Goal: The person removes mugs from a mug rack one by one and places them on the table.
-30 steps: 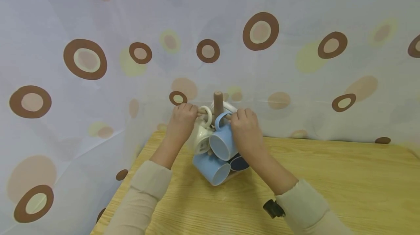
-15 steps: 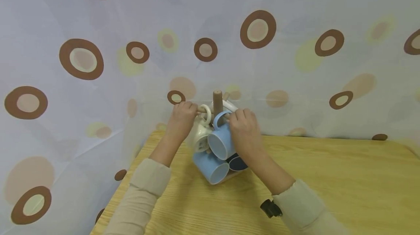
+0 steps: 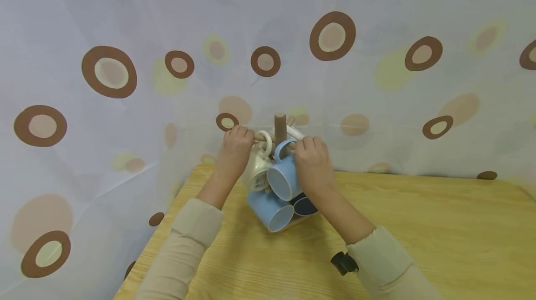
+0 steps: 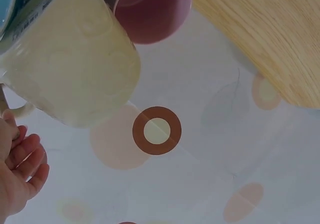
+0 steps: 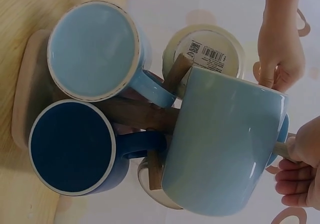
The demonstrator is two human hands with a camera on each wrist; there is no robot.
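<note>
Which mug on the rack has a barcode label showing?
The cream mug hanging right beside the left hand: its base carries a barcode label, and none shows on the others.

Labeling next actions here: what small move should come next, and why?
Probably shift the wooden rack slightly, holding it level: left hand and right hand each grip a peg, and the cream mug and upper light-blue mug hang from them.
</note>
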